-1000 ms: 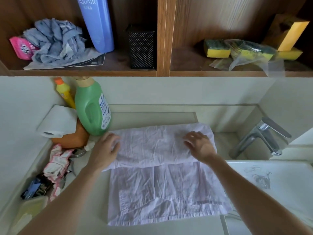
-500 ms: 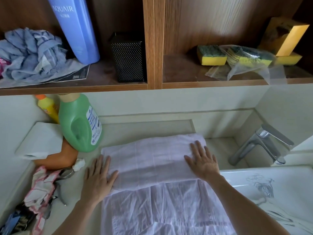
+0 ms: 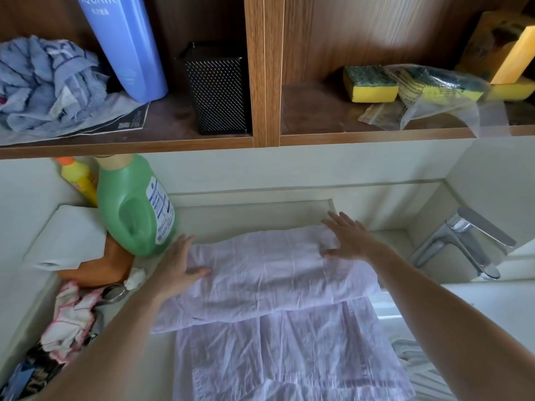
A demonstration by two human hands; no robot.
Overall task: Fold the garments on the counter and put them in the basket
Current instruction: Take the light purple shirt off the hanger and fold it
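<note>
A pale lilac garment (image 3: 272,287) lies flat on the light counter (image 3: 254,218), its far part folded back toward me over the rest. My left hand (image 3: 176,264) lies flat with straight fingers on the fold's left end, thumb on the cloth. On the fold's far right corner my right hand (image 3: 348,238) rests with its fingers spread and straight. No basket is in view.
A green detergent bottle (image 3: 134,209), a yellow bottle (image 3: 78,178) and a paper roll (image 3: 65,241) stand at the left. Pink-edged cloth (image 3: 72,316) lies at the lower left. A tap (image 3: 466,241) and sink (image 3: 477,308) are at the right. Shelves above hold sponges (image 3: 370,83) and a blue towel (image 3: 43,82).
Both hands went from curled on the fold to flat, then slid outward and toward the far edge along the folded part. The view tilted upward.
</note>
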